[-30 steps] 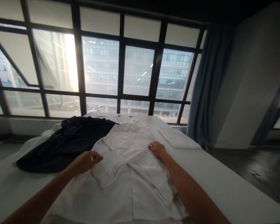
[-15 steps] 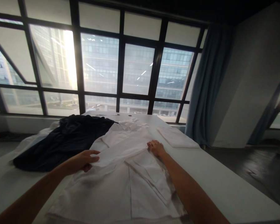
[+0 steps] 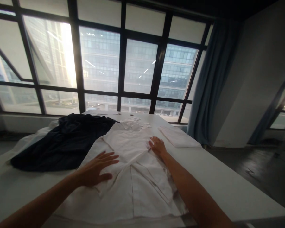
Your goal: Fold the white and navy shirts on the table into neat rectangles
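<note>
A white garment, perhaps a coat or long shirt (image 3: 120,139), lies spread lengthwise on the table, its gathered far end pointing toward the windows. Creases cross its middle, and a seam runs down the near part. My left hand (image 3: 95,169) is over the left side of the cloth, fingers spread and holding nothing. At the garment's right edge is my right hand (image 3: 158,147), its fingers apart and touching the fabric beside a raised fold. The fingertips' underside is hidden there.
A dark navy garment (image 3: 61,142) lies to the left, over some white cloth (image 3: 35,139). A folded white cloth (image 3: 179,137) rests on the white table (image 3: 218,183) at the right. Windows (image 3: 99,60) stand beyond, with a blue curtain (image 3: 209,85) at the right.
My left hand has let go of a fold of the white garment and spread its fingers; the cloth has dropped flatter. My right hand's fingers have loosened at the same edge.
</note>
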Available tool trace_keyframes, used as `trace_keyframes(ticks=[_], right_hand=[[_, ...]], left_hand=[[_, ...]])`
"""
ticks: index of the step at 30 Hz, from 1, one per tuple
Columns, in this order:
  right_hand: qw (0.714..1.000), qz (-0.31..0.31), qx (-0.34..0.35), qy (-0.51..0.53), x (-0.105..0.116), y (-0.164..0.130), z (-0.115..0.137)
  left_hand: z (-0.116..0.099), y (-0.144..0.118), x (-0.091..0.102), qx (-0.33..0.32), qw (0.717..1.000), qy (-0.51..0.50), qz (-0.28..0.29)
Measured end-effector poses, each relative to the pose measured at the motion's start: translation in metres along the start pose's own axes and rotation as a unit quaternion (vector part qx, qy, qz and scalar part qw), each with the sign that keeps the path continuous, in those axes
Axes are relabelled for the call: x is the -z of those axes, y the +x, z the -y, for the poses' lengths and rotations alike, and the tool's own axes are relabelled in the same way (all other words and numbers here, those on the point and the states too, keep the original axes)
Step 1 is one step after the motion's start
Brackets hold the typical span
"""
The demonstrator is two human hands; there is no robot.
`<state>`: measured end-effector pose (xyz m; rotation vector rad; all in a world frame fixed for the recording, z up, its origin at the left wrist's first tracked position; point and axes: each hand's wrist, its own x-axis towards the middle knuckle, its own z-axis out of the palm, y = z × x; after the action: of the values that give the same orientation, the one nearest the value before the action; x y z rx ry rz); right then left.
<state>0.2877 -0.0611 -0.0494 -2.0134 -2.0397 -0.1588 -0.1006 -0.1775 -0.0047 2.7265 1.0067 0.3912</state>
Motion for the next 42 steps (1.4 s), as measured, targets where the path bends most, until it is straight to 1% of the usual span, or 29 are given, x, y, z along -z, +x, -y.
trace_keyframes(ticks=[1, 2, 3, 5, 7, 8, 10, 12, 13, 14, 16, 18, 20, 22, 24, 25, 26, 27, 29, 30, 31, 33, 36, 38, 40, 42], right_hand=[[1.0, 0.028, -0.002, 0.003, -0.001, 0.0, 0.001], [0.998, 0.06, -0.005, 0.006, -0.002, 0.0, 0.002], [0.996, 0.091, -0.007, 0.008, -0.002, 0.001, 0.002], [0.992, 0.125, -0.005, 0.007, -0.003, 0.0, 0.001], [0.991, 0.135, 0.008, 0.001, -0.001, 0.0, -0.003], [0.99, 0.14, 0.017, -0.003, 0.001, 0.0, -0.006], [0.988, 0.153, 0.031, -0.011, 0.007, 0.0, -0.012], [0.984, 0.173, 0.045, -0.01, 0.017, 0.004, -0.019], [0.982, 0.18, 0.05, -0.007, 0.021, 0.007, -0.022], [0.983, 0.178, 0.055, -0.005, 0.026, 0.011, -0.024], [0.989, 0.139, 0.058, -0.008, 0.032, 0.023, -0.026], [0.995, 0.082, 0.046, -0.017, 0.032, 0.039, -0.023], [0.998, 0.057, 0.032, -0.026, 0.025, 0.057, -0.016], [0.998, 0.041, 0.025, -0.035, 0.014, 0.077, -0.008], [0.999, -0.008, 0.023, -0.041, 0.002, 0.095, 0.0], [0.999, -0.02, 0.017, -0.039, -0.004, 0.104, 0.002], [0.999, -0.007, 0.008, -0.033, -0.011, 0.112, 0.004], [0.999, 0.031, -0.002, -0.024, -0.017, 0.12, 0.005], [0.991, 0.13, -0.016, -0.006, -0.03, 0.134, 0.004], [0.988, 0.156, -0.021, 0.001, -0.035, 0.14, 0.002], [0.988, 0.154, -0.025, 0.006, -0.041, 0.146, 0.0], [0.993, 0.115, -0.032, 0.015, -0.05, 0.157, -0.006], [0.995, 0.077, -0.05, 0.044, -0.056, 0.174, -0.014], [0.994, 0.052, -0.072, 0.069, -0.055, 0.187, -0.019], [0.99, 0.029, -0.104, 0.091, -0.052, 0.2, -0.021], [0.985, 0.029, -0.131, 0.106, -0.048, 0.21, -0.023]], left_hand=[[-0.003, 0.0, -0.005, -0.013, 0.999, -0.001, 0.04], [-0.005, -0.001, -0.011, -0.018, 0.997, -0.002, 0.069], [-0.007, -0.002, -0.016, -0.016, 0.996, -0.001, 0.086], [-0.014, -0.004, -0.024, -0.01, 0.995, 0.002, 0.096], [-0.023, -0.006, -0.028, -0.003, 0.995, 0.003, 0.097], [-0.027, -0.006, -0.028, 0.0, 0.995, 0.0, 0.1], [-0.033, -0.001, -0.02, 0.0, 0.993, -0.019, 0.113], [-0.03, 0.013, -0.007, 0.004, 0.991, -0.065, 0.12], [-0.023, 0.023, 0.0, 0.013, 0.989, -0.092, 0.114], [-0.014, 0.035, 0.006, 0.029, 0.988, -0.115, 0.097], [0.013, 0.065, 0.013, 0.067, 0.99, -0.117, 0.038], [0.045, 0.097, 0.012, 0.095, 0.994, -0.053, -0.02], [0.078, 0.125, 0.004, 0.125, 0.991, 0.026, -0.049], [0.107, 0.145, -0.004, 0.156, 0.982, 0.089, -0.055], [0.131, 0.158, -0.011, 0.177, 0.976, 0.123, -0.042], [0.142, 0.163, -0.014, 0.183, 0.974, 0.128, -0.032], [0.151, 0.167, -0.016, 0.19, 0.973, 0.126, -0.023], [0.159, 0.171, -0.018, 0.196, 0.973, 0.121, -0.012], [0.174, 0.178, -0.02, 0.217, 0.971, 0.105, 0.007], [0.181, 0.182, -0.019, 0.225, 0.97, 0.094, 0.016], [0.188, 0.186, -0.018, 0.228, 0.97, 0.08, 0.02], [0.202, 0.195, -0.012, 0.23, 0.973, 0.031, 0.003], [0.224, 0.21, 0.002, 0.254, 0.965, -0.033, -0.061], [0.237, 0.22, 0.01, 0.301, 0.945, -0.041, -0.12], [0.245, 0.229, 0.015, 0.353, 0.919, -0.048, -0.166], [0.249, 0.238, 0.018, 0.392, 0.9, -0.069, -0.178]])
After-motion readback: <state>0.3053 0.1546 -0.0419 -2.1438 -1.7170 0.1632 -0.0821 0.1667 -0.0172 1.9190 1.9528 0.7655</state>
